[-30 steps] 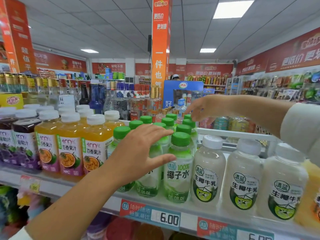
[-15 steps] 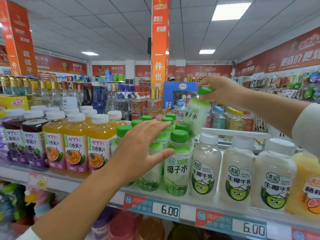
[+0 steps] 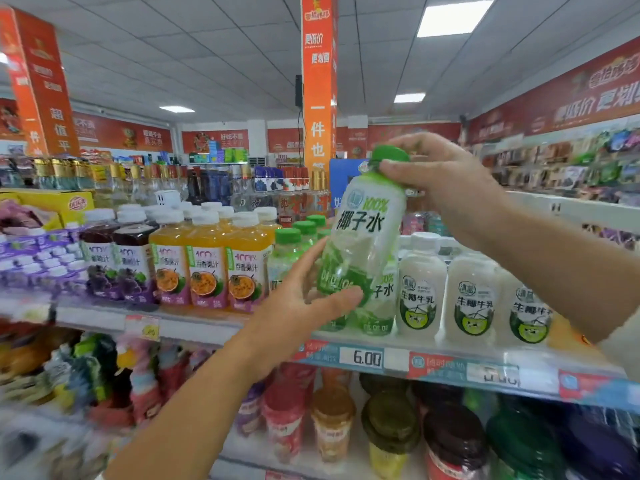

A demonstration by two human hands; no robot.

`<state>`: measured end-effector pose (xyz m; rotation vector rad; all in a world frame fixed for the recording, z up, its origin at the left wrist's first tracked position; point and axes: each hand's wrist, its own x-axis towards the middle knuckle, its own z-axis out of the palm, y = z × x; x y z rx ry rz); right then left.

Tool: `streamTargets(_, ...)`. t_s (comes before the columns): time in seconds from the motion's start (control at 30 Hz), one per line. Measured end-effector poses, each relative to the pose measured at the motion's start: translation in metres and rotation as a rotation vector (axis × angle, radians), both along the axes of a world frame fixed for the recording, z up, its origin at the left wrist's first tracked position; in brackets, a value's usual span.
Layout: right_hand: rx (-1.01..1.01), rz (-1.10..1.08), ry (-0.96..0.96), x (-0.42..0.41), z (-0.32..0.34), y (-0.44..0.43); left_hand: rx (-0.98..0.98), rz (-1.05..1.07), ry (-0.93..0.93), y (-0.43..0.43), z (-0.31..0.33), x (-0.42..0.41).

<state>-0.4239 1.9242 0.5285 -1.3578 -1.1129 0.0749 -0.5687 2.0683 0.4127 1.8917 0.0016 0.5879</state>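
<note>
1. The coconut water bottle (image 3: 367, 233) is off the shelf and held in the air in front of the drinks row, near the camera. It is tilted, with the cap up and to the right and the base down and to the left.
2. The right hand (image 3: 446, 181) comes in from the right and grips the top of the bottle. Its fingers curl over the green cap (image 3: 389, 155) and its thumb presses on the neck just below.
3. The left hand (image 3: 304, 296) comes in from the lower left and takes the bottom of the bottle. The thumb lies across the lower label in front. The fingers pass behind the bottle close together, and their tips are hidden.
4. The bottle's label faces the camera. It is a clear body with green print, and the motion blur is slight.
5. On the shelf (image 3: 207, 323) directly behind it stand more green-capped bottles (image 3: 287, 251) in rows running to the far side.
6. To the right of those stand white-capped milky bottles (image 3: 420, 292), side by side at the shelf front.
7. To the left stand orange juice bottles (image 3: 207, 265), then dark purple juice bottles (image 3: 104, 261) further left.
8. A price tag (image 3: 362, 356) on the shelf edge below the held bottle reads 6.00.
9. Lidded cups (image 3: 332, 420) stand on the lower shelf, blurred.
</note>
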Motion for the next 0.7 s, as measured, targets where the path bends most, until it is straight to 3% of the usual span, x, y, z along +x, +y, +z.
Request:
streamTargets(0.1, -0.043, 0.053, 0.133, -0.028, -0.046, 0.016, -0.403, -0.204, 0.056, 0.000, -0.034, -0.021)
streamTargets(0.17, -0.038, 0.055, 0.204, -0.044, -0.077, 0.024, -0.477, -0.152, 0.046, -0.002, -0.059, -0.038)
streamTargets(0.37, -0.077, 0.085, 0.384, -0.093, -0.169, 0.037, -0.350, 0.211, 0.079, -0.022, -0.125, -0.097)
streamTargets(0.47, -0.089, 0.098, 0.479, -0.118, -0.205, 0.038, -0.302, 0.250, 0.109, -0.032, -0.149, -0.118)
streamTargets(0.7, -0.163, -0.022, 0.470, -0.145, -0.242, 0.035, -0.145, 0.431, 0.198, -0.041, -0.183, -0.149)
